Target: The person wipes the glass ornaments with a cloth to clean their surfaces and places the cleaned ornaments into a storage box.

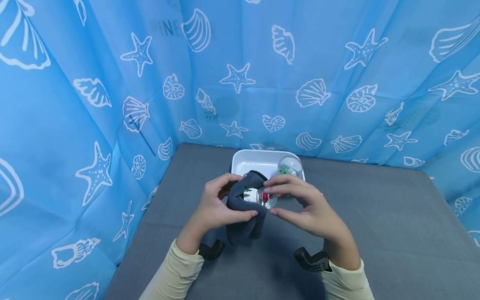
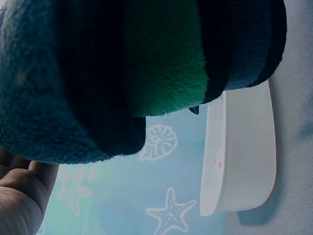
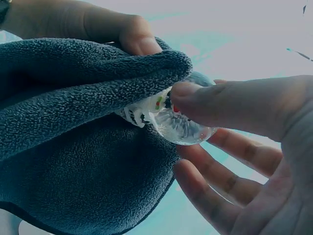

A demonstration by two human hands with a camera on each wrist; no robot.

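A snow globe (image 1: 250, 195) with a white base and a clear dome lies on its side between both hands, with red and white figures inside. My left hand (image 1: 214, 210) grips a dark grey-blue plush cloth (image 1: 240, 229) folded around the globe's base, thumb in front. At the dome, my right hand (image 1: 309, 203) holds the glass between thumb and fingers. In the right wrist view the thumb lies over the dome (image 3: 183, 129), and the cloth (image 3: 88, 98) drapes away to the left. The cloth (image 2: 166, 58) fills the upper left wrist view, partly green there.
Behind the hands, a white tray (image 1: 243, 158) stands on the grey tabletop (image 1: 375, 208). A second snow globe (image 1: 292, 164) with green inside sits at the tray's right end. A blue curtain (image 1: 255, 104) with white shell and starfish prints hangs behind and at the left.
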